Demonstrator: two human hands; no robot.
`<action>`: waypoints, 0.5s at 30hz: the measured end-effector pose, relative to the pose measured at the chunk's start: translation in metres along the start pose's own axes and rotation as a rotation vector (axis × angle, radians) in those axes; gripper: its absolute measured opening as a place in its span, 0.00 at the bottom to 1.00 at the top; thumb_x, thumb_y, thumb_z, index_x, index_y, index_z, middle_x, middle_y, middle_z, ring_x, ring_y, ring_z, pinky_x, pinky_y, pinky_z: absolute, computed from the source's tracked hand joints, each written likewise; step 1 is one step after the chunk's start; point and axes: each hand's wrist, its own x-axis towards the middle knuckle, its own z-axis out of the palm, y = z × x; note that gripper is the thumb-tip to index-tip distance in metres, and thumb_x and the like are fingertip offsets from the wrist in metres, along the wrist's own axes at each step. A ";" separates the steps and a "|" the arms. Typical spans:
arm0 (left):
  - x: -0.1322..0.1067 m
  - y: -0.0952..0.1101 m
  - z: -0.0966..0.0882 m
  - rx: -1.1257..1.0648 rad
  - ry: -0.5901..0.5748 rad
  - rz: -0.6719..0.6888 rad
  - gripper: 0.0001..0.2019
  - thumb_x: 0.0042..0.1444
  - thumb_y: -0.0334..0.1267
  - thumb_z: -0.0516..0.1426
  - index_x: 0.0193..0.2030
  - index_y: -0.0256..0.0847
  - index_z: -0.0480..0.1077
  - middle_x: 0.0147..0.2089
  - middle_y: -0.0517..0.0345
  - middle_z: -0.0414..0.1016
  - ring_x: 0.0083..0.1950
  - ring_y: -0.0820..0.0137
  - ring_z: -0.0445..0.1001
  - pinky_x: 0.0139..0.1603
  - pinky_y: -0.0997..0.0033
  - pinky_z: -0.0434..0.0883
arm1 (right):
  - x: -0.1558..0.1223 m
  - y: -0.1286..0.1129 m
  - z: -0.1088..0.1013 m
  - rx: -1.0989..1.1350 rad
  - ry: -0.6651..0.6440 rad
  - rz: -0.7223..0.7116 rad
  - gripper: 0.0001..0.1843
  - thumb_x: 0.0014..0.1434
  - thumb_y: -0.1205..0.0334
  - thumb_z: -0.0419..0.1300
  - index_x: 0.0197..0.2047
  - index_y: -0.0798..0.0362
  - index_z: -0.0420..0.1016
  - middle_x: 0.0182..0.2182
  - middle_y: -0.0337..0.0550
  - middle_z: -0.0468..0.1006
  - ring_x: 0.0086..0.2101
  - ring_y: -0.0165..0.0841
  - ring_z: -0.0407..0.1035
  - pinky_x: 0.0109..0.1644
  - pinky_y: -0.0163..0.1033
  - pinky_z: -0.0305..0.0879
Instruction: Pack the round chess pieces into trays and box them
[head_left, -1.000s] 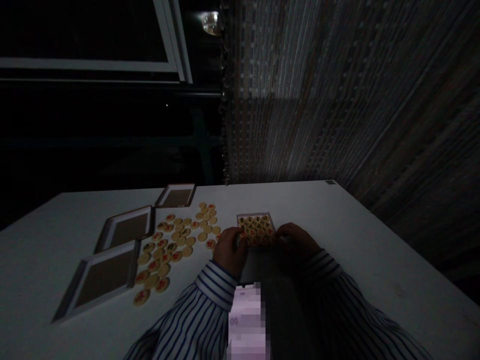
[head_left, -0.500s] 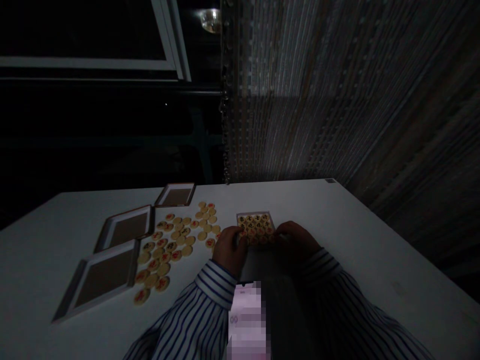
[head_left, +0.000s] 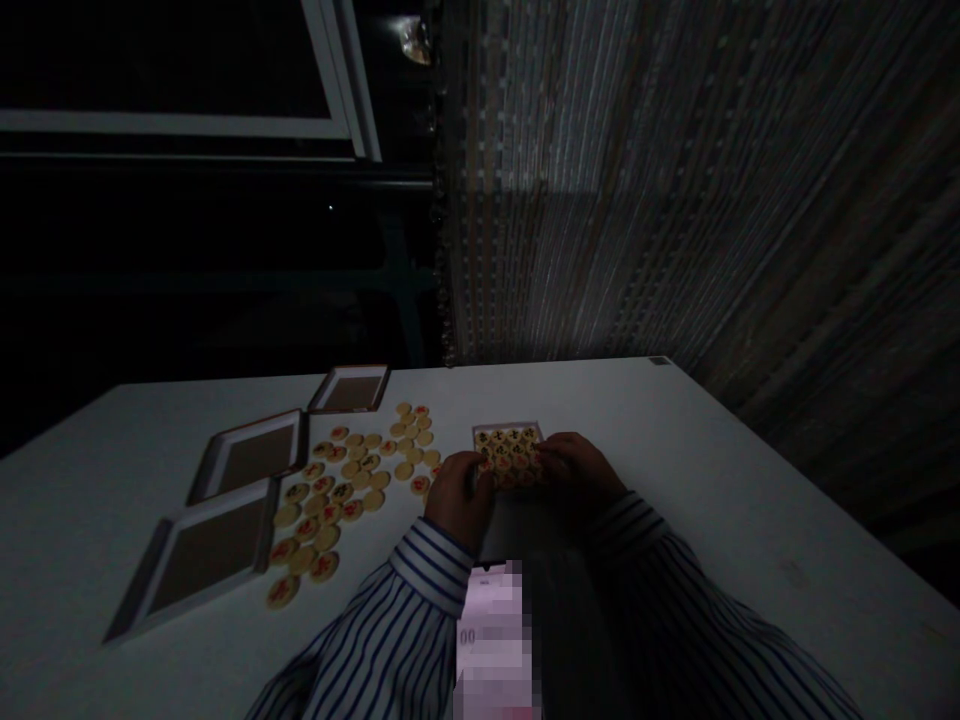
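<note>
A small shallow box point(head_left: 507, 426) stands in front of me, filled with rows of round xiangqi pieces point(head_left: 512, 462), black characters in the far rows and red ones nearer. My left hand point(head_left: 459, 500) is closed at the near left corner of the box, thumb and fingers around its edge. Over the right side bends my right hand point(head_left: 579, 468), its fingertips close together on the right-hand pieces. Whether a piece is between those fingers is hidden. Many loose xiangqi pieces point(head_left: 328, 513) lie spread to the left, some with characters up, others blank.
Three shallow trays or lids, a near one point(head_left: 214, 548), a middle one point(head_left: 259, 458) and a far one point(head_left: 352, 388), lie at the left of the white table point(head_left: 750, 520). A lit phone point(head_left: 491, 640) is below my wrists. A bead curtain point(head_left: 600, 200) hangs beyond the table.
My right hand has moved left and slightly away from me, from the box's right edge to over its right-hand pieces. My left hand has stayed at the corner.
</note>
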 end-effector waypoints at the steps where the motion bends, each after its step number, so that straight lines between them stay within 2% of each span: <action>1: 0.000 0.000 0.000 0.002 0.001 0.002 0.08 0.49 0.33 0.52 0.37 0.37 0.66 0.38 0.51 0.71 0.41 0.66 0.69 0.42 0.62 0.69 | 0.000 0.000 0.000 -0.004 -0.007 0.003 0.13 0.54 0.58 0.52 0.39 0.50 0.74 0.38 0.47 0.73 0.39 0.35 0.65 0.43 0.42 0.64; 15: 0.000 0.002 -0.001 0.030 -0.012 0.023 0.08 0.48 0.32 0.52 0.37 0.36 0.67 0.37 0.51 0.71 0.40 0.66 0.69 0.41 0.63 0.68 | 0.000 -0.004 -0.001 -0.004 -0.016 0.005 0.12 0.53 0.58 0.51 0.36 0.52 0.73 0.36 0.45 0.73 0.38 0.34 0.65 0.43 0.40 0.62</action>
